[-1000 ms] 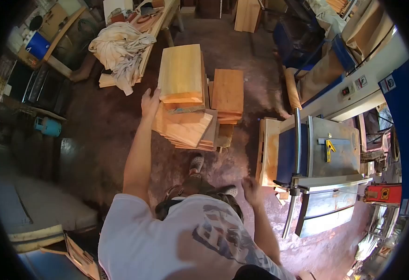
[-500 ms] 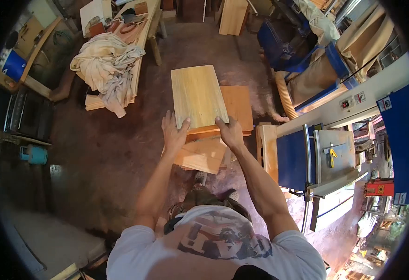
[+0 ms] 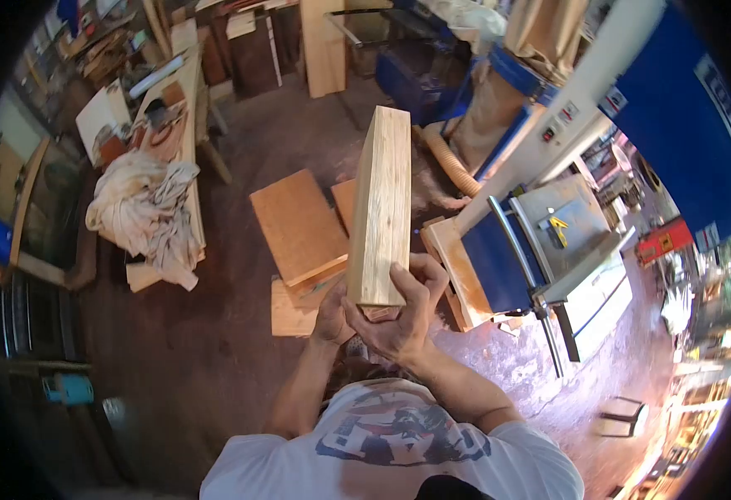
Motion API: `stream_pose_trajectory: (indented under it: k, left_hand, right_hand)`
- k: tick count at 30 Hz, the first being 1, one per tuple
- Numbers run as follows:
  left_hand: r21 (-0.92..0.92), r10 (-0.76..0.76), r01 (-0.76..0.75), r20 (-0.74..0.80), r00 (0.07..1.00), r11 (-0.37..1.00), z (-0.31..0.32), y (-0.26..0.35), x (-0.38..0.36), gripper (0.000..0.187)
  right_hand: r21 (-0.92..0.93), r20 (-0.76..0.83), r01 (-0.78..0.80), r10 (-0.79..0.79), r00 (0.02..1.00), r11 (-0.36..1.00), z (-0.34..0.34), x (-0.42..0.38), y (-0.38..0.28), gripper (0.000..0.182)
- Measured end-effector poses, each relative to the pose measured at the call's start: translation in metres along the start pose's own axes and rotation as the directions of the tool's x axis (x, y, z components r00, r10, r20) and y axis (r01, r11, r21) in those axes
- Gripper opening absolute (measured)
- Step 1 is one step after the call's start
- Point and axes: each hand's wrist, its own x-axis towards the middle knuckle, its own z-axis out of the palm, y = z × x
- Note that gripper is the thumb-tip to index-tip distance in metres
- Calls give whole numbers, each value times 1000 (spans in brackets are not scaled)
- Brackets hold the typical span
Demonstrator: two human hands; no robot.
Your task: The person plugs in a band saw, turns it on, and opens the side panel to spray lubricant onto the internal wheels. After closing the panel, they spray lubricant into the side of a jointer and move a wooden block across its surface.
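Observation:
A thick, pale stack of wooden boards [image 3: 389,208] stands on edge in front of me, its long narrow side turned up. My right hand [image 3: 411,312] grips the near end, thumb on the narrow side and fingers wrapped around. Beside it, my left hand [image 3: 333,318] is closed on the lower left of the same stack, partly hidden behind it. Below and beyond, brown boards [image 3: 300,225] lie piled, with a lighter board [image 3: 292,310] under them.
On the left, a workbench [image 3: 189,108] holds a crumpled cloth [image 3: 145,212] and tools. A machine table with a blue panel [image 3: 503,257] and a yellow item [image 3: 558,231] stands at the right. Behind it runs a ribbed hose [image 3: 450,162]. A stool [image 3: 625,417] is at lower right.
The pale stack has been turned from flat to on edge and lifted off the pile. My right hand has shifted to its near end. The view has swung right.

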Motion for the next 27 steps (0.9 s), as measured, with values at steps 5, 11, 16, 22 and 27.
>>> stream_pose_trajectory:
  k: [5,11,16,22,27]
  left_hand:
    - [603,181,-178,57,982,778,41,11,-8,65]
    - [742,127,-627,663,738,-236,129,-7,-24,65]
    - [589,-74,-760,776,627,-275,171,-34,-18,65]
    - [761,-223,-648,634,741,10,245,-103,1,79]
    - [622,-566,-754,708,423,214,291,-155,30,73]
  right_hand:
    - [511,78,-500,542,837,699,-88,-35,58,100]
    - [738,461,-672,684,566,58,-144,-98,129,84]
    - [778,438,-626,669,601,53,-194,-152,134,68]
    - [337,218,-766,746,629,548,-255,-208,121,67]
    - [498,46,-716,809,586,490,-397,-223,62,86]
